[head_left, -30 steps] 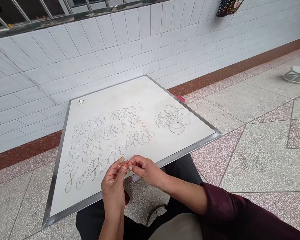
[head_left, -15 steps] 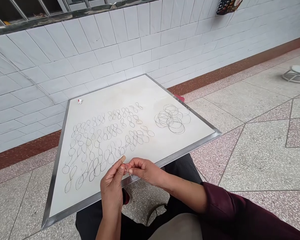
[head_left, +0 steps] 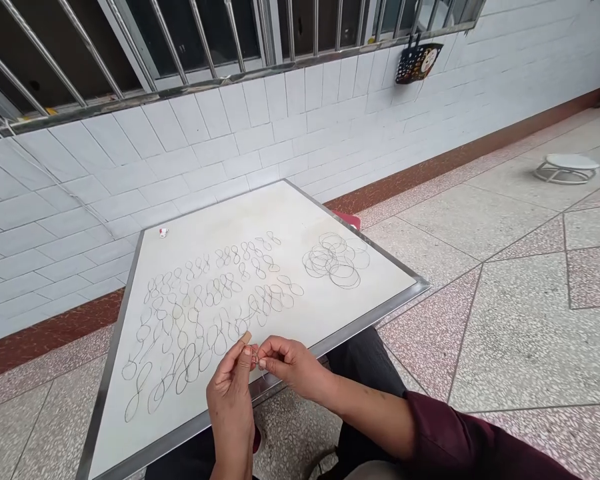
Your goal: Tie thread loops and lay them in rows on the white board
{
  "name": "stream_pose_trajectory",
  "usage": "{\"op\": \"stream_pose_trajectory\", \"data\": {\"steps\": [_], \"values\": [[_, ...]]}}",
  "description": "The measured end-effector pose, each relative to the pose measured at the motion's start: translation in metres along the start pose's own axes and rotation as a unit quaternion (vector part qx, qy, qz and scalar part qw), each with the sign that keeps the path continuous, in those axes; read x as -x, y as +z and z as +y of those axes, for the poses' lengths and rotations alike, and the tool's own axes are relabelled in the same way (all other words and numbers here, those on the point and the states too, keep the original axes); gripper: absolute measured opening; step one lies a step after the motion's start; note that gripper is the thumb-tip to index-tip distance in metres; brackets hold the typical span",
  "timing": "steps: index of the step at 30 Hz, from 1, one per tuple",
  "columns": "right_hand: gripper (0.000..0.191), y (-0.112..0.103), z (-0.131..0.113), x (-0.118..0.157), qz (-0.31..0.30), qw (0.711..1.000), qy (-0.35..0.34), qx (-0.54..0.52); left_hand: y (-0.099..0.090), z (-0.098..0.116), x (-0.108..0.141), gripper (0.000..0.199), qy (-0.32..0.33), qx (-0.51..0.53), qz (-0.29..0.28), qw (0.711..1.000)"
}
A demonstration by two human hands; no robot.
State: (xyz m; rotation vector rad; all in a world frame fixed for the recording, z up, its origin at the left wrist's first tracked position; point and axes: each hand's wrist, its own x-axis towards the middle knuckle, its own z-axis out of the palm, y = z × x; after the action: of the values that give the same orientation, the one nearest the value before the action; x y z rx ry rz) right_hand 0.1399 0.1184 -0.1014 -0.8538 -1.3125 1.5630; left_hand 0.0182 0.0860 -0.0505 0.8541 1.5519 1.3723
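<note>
My L grip (head_left: pixel 231 388) & R grip (head_left: pixel 294 365) meet over the near edge of the desk (head_left: pixel 325 320), fingertips almost touching. L grip: thumb & index pinching a thin strand (head_left: pixel 256 359), thumb on top. R grip: thumb & index pinching the same strand just beside, other fingers curled in. So the strand sits btwn both sets of tips, w/ a bit of it hanging below R thumb; exact shape there too fine & partly hidden, can't tell. Tan strip (head_left: pixel 247 337) at L index tip; can't tell if wound on or just held. Past my grips, lots of 8s (head_left: pixel 266 298) lie flat on the desk in rough rows, L side to middle, some overlapping, esp. in the row nearest me. Rings (head_left: pixel 331 259), approx. round, lie in an overlapping heap on the R part of the desk, well apart from my grips. Small red-&-white bit (head_left: pixel 163 233) near the far L corner. Desk is white w/ a metal rim, far side by the tiled wall (head_left: pixel 275 137). Barred window (head_left: pixel 190 40) above, dark bag (head_left: pixel 418 63) hanging at its R end. Low white stool (head_left: pixel 566 167) on the floor (head_left: pixel 520 333), far R. Dark red sleeve (head_left: pixel 450 433) pushed up my R arm.
</note>
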Motion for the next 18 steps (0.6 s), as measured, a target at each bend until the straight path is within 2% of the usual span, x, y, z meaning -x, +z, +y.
{"op": "stream_pose_trajectory", "data": {"steps": [3,5,8,12,15,18], "values": [[0.019,-0.021,-0.001,-0.017,0.048,0.999,0.010,0.021,0.000,-0.001,0.000,0.056,0.027,-0.005,-0.018,0.999],[0.016,-0.043,-0.008,-0.037,0.098,0.993,0.005,0.060,-0.005,-0.005,-0.001,0.056,0.030,-0.012,-0.005,0.999],[0.014,-0.081,-0.024,-0.074,0.175,0.960,0.052,0.213,-0.016,-0.014,-0.005,0.051,0.009,-0.002,0.018,1.000],[0.015,-0.122,-0.044,-0.125,0.211,0.931,0.095,0.281,-0.033,-0.025,-0.015,0.047,-0.018,-0.004,0.060,0.998],[0.016,-0.137,-0.048,-0.156,0.227,0.905,0.134,0.333,-0.048,-0.030,-0.023,0.048,-0.030,-0.039,0.091,0.995],[0.016,-0.141,-0.045,-0.181,0.222,0.882,0.165,0.381,-0.065,-0.035,-0.031,0.048,-0.030,-0.069,0.106,0.991]]}}
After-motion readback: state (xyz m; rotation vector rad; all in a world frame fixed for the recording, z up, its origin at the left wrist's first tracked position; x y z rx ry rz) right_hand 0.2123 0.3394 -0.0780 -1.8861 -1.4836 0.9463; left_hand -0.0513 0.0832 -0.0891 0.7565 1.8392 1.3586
